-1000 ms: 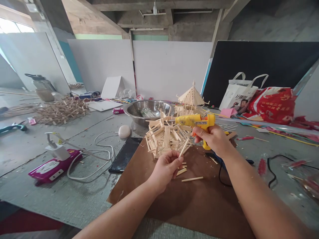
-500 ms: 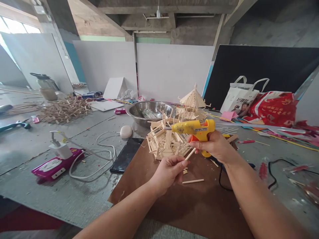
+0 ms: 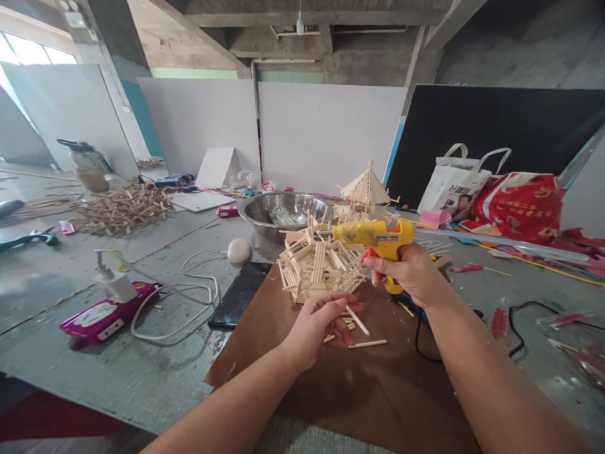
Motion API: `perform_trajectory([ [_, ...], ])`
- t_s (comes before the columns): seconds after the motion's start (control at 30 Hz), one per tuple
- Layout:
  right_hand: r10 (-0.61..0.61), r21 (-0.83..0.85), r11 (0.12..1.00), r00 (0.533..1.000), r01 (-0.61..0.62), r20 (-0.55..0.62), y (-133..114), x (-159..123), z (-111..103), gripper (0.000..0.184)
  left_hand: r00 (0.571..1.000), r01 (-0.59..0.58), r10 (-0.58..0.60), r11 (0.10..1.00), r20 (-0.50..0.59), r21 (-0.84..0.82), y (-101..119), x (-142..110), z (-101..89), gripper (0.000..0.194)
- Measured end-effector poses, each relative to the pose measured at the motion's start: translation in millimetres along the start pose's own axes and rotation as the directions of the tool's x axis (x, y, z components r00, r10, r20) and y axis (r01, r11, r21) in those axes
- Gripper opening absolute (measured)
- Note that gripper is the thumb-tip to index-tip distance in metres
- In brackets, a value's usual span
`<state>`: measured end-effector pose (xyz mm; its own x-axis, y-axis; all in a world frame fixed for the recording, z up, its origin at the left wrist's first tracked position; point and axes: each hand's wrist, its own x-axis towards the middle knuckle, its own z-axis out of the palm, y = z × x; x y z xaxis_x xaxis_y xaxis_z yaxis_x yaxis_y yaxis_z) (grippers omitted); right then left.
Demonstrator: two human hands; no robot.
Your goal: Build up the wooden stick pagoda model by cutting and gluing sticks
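My right hand (image 3: 401, 268) grips a yellow hot glue gun (image 3: 371, 234), its nozzle pointing left over a model built of thin wooden sticks (image 3: 321, 271). In front of the model, my left hand (image 3: 326, 325) pinches a short wooden stick (image 3: 358, 320) that slants down to the right. Below it, another loose stick (image 3: 368, 343) lies on the brown sheet (image 3: 368, 391), with a few stubs partly hidden by my left fingers. Behind the model stands a pointed stick roof (image 3: 368, 186).
A steel bowl (image 3: 283, 214) stands behind the model. To the left are a black phone (image 3: 243, 296), a white cable and a purple power strip (image 3: 111, 312). A heap of sticks (image 3: 125, 211) lies farther back. Bags (image 3: 515, 208) and a black cord (image 3: 517, 309) are on the right.
The glue gun has shifted slightly right, away from the stick. In my left hand, the stick has swung from pointing up and right to pointing down and right.
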<state>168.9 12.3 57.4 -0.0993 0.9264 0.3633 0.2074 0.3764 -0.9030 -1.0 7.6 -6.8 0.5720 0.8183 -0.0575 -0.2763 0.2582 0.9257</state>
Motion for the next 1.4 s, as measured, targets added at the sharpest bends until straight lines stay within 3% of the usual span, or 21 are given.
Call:
perform_trajectory([
  [0.13,-0.014,0.010,1.000,0.999,0.014,-0.042,-2,0,2,0.020,1.000,-0.027,0.027,1.000,-0.015,-0.006,-3,2,0.0,0.024],
  [0.23,-0.014,0.031,0.999,0.998,0.016,-0.059,-3,1,3,0.021,0.998,-0.048,0.051,0.996,0.035,-0.075,-4,3,-0.1,0.035],
  [0.4,-0.008,0.029,1.000,0.998,0.010,-0.069,-2,1,2,0.020,0.984,0.087,-0.063,0.987,0.167,-0.135,-4,1,-0.7,0.025],
  [0.47,-0.004,0.008,1.000,0.997,0.005,-0.073,-1,2,1,0.021,0.985,0.116,-0.100,0.987,0.143,-0.112,-4,1,-0.7,0.024],
  [0.6,-0.003,-0.055,0.998,0.996,-0.001,-0.089,2,3,-3,0.021,0.989,0.144,-0.145,0.988,-0.006,-0.057,-2,2,-0.8,0.027],
  [0.8,-0.018,-0.103,0.995,0.988,0.002,-0.151,3,4,-9,0.023,0.985,0.017,-0.036,0.993,-0.166,-0.114,-3,6,-0.9,0.030],
  [0.93,-0.022,-0.058,0.998,0.968,0.008,-0.252,-1,3,-22,0.027,0.990,0.082,-0.088,0.995,-0.109,-0.057,-5,5,0.7,0.048],
  [1.03,-0.057,-0.045,0.998,0.948,0.046,-0.314,-3,2,-31,0.028,0.991,0.104,-0.106,0.994,-0.081,-0.032,-5,4,0.9,0.046],
  [1.23,-0.041,-0.017,0.999,0.952,0.038,-0.303,-4,1,-31,0.022,0.996,-0.023,0.020,0.999,-0.084,-0.027,-5,4,1.1,0.045],
  [1.4,-0.030,0.006,0.999,0.953,0.034,-0.302,-6,1,-30,0.021,0.998,0.005,0.000,0.996,-0.058,0.092,-3,2,3.3,0.046],
])
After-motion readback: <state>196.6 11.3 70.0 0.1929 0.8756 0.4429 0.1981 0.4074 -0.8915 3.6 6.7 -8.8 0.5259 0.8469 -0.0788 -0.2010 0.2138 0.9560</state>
